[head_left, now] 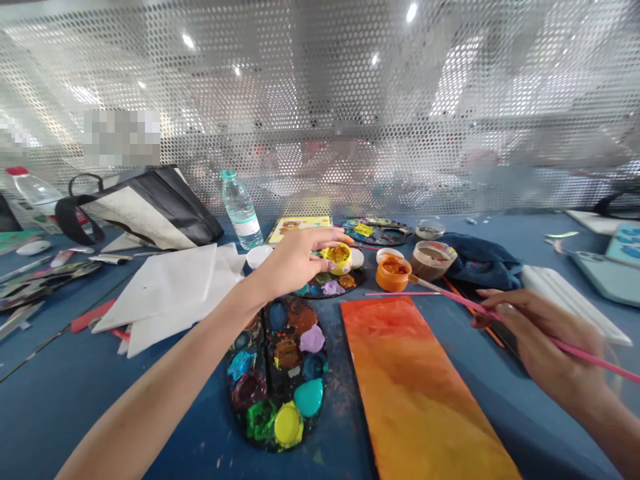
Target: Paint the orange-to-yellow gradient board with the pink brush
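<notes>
My left hand (300, 261) reaches across the table with its fingers closed around a small jar of yellow paint (338, 259), its mouth tilted toward me. My right hand (545, 333) grips a pink-handled paintbrush (470, 303); its bristle end is at the rim of an open jar of orange paint (393, 275). Below the jars lies a canvas (420, 387), painted from red-orange at the top to ochre lower down. Left of the canvas is a black palette (273, 373) with blobs of several colours. Another palette (330, 288) lies partly under my left hand.
A water bottle (241, 212), a black-and-white bag (150, 207) and white sheets (173, 287) are on the left. Behind the orange jar stand a cup of murky water (433, 259) and a dark blue cloth (477, 260). A perforated metal screen (320, 100) borders the table's far side.
</notes>
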### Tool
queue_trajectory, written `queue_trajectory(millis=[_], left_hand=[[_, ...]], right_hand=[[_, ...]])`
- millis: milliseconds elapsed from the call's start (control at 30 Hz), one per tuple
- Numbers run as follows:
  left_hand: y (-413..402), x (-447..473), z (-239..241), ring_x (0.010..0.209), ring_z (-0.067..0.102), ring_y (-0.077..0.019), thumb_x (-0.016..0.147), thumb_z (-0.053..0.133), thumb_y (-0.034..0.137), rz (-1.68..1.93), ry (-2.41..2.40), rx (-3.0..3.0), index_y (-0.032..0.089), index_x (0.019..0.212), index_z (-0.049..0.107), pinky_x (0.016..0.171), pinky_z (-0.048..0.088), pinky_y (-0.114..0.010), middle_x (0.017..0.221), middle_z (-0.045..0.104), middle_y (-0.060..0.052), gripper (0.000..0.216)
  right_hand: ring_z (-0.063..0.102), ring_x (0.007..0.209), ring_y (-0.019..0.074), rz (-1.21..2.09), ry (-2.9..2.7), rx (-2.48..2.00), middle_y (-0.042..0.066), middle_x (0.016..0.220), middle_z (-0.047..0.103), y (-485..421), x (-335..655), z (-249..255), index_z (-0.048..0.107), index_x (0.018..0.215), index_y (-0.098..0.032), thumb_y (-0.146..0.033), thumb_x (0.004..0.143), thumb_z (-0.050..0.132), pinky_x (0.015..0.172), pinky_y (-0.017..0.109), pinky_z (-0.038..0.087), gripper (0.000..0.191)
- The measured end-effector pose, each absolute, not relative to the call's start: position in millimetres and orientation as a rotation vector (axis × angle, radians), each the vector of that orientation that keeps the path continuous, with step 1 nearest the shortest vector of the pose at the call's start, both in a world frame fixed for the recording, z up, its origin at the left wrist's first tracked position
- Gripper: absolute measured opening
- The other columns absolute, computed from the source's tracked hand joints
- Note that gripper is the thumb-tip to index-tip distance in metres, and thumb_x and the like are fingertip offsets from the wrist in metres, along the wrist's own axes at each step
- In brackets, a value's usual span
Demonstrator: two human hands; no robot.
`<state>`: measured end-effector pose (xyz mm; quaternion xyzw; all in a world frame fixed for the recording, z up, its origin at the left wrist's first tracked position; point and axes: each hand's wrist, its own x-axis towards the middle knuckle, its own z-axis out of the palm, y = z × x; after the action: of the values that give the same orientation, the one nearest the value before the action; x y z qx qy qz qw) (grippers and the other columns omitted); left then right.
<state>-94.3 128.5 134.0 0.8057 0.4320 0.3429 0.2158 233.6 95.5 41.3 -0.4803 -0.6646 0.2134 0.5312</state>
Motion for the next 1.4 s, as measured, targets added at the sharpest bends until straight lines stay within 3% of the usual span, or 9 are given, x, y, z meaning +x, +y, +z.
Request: queue_trajectory(millis=[233,333,467,567,767,1000,1400], left_hand=[[128,-104,138,0.122,0.057,-0.0196,0.070,0.037,-0.008,1.036,1.138,2.317,0.017,0.104,0.069,0.097,0.052,-0.036,0.128,0.064,-0.008,0.053],[121,-107,144,0.123,0.056,-0.0170,0.064,0.032,-0.011,0.974,1.128,2.412,0.017,0.105,0.068,0.100,0.050,-0.035,0.124,0.066,-0.006,0.061],[114,-111,154,0.122,0.057,-0.0168,0.061,0.036,-0.011,0.805,1.160,2.552,0.019,0.113,0.066,0.105,0.044,-0.035,0.125,0.066,-0.004,0.067],[114,-116,157,0.113,0.062,-0.0163,0.072,0.043,-0.005,0.811,1.191,2.521,0.018,0.112,0.066,0.099,0.047,-0.032,0.119,0.069,-0.004,0.052],[113,-123,162,0.100,0.067,-0.0151,0.081,0.045,0.004,0.911,1.203,2.483,0.018,0.110,0.067,0.090,0.050,-0.029,0.112,0.072,-0.004,0.040],[105,-127,168,0.099,0.067,-0.0158,0.083,0.041,0.004,0.879,1.385,2.559,0.020,0.109,0.069,0.085,0.049,-0.028,0.108,0.073,-0.002,0.042],[102,-134,175,0.102,0.067,-0.0181,0.083,0.039,0.001,0.936,1.479,2.634,0.018,0.111,0.068,0.088,0.049,-0.031,0.110,0.073,-0.004,0.043]], right_hand=[[0.066,0.053,0.0217,0.526,-1.548,-1.206,0.004,0.061,0.070,90,225,49,0.068,0.076,-0.027,-0.035,0.075,0.065,0.053,0.030,0.057,0.008],[0.068,0.057,0.0215,0.522,-1.580,-1.238,0.003,0.064,0.071,93,225,46,0.068,0.078,-0.030,-0.035,0.074,0.066,0.053,0.027,0.056,0.007],[0.068,0.060,0.0218,0.517,-1.755,-1.227,0.003,0.070,0.073,94,217,48,0.069,0.080,-0.029,-0.045,0.071,0.069,0.049,0.025,0.052,0.018],[0.068,0.065,0.0223,0.570,-2.000,-1.167,0.004,0.077,0.073,92,192,63,0.070,0.080,-0.026,-0.051,0.074,0.064,0.051,0.026,0.052,0.027],[0.065,0.081,0.0192,0.852,-2.409,-0.851,0.001,0.090,0.071,95,99,98,0.067,0.091,-0.024,-0.036,0.086,0.057,0.069,0.026,0.050,0.016],[0.057,0.059,0.0117,0.844,-2.344,-0.681,-0.001,0.065,0.065,116,12,91,0.057,0.073,-0.019,-0.025,0.084,0.053,0.054,0.021,0.042,0.013],[0.050,0.054,0.0101,0.679,-2.363,-0.603,-0.001,0.059,0.060,131,-10,77,0.056,0.065,-0.019,-0.023,0.080,0.050,0.053,0.023,0.036,0.016]])
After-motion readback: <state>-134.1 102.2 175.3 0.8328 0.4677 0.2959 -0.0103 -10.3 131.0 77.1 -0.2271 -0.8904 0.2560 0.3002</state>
